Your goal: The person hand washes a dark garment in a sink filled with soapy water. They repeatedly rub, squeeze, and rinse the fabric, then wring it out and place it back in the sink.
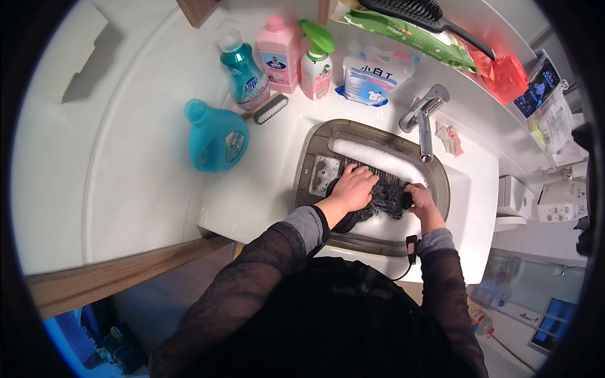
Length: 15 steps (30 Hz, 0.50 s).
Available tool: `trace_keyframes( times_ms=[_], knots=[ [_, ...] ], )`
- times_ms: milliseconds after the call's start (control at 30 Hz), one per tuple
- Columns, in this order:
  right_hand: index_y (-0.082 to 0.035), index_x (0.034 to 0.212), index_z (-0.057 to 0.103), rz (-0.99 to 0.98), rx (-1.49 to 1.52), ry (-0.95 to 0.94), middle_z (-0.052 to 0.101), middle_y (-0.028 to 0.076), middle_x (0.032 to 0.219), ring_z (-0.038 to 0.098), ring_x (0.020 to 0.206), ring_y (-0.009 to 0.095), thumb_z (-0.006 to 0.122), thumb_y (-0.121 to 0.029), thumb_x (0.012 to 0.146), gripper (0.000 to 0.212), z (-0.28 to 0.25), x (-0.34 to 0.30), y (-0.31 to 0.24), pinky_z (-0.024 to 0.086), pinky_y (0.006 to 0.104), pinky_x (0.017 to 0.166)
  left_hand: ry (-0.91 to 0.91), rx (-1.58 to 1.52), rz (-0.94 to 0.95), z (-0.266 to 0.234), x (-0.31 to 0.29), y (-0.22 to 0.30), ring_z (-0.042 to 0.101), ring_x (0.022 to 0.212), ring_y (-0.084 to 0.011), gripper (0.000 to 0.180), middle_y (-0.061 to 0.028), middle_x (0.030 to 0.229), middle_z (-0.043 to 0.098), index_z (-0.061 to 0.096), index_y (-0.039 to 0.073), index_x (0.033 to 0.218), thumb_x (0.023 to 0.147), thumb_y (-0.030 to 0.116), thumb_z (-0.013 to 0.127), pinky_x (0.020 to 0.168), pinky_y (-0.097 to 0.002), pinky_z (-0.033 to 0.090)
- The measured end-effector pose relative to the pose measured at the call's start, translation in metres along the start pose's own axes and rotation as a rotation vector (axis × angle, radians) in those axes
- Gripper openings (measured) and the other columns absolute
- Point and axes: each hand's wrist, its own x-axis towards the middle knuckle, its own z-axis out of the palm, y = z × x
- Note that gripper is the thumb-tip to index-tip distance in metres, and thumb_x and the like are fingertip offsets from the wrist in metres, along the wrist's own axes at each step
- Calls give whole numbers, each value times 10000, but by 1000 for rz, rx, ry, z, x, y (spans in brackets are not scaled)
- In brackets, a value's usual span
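Note:
A wet, black, crumpled garment lies across a ribbed washboard inside a grey-brown basin set in the white sink. My left hand presses down on the garment's left part, fingers curled over the fabric. On the other side, my right hand pinches the right end of the cloth between thumb and fingers. White suds fill the far side of the basin, with more foam below the garment. The cloth hides some fingertips.
A chrome faucet reaches over the basin's far right rim. Left of it stand a white-and-blue pouch, a spray bottle, a pink bottle, a teal bottle, a scrub brush and a turquoise jug.

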Motion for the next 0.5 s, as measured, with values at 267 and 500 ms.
trace_keyframes(
  times_ms=[267,500],
  knots=[
    [-92,838,544,-723,-109,72,531,20,820,510,848,185,625,-31,727,150,89,-78,0,423,301,782,-248,117,-276,-18,-23,22,85,1504,-450,916,-187,1614,202,332,105,1530,775,397,760,1057,-820,97],
    [-72,800,629,-801,-625,348,634,160,779,571,841,418,574,-309,971,297,104,-41,11,414,543,776,-193,153,-247,-12,-23,21,60,1501,-467,804,-207,1603,202,350,99,1512,834,347,703,1038,-836,76]
  ],
)
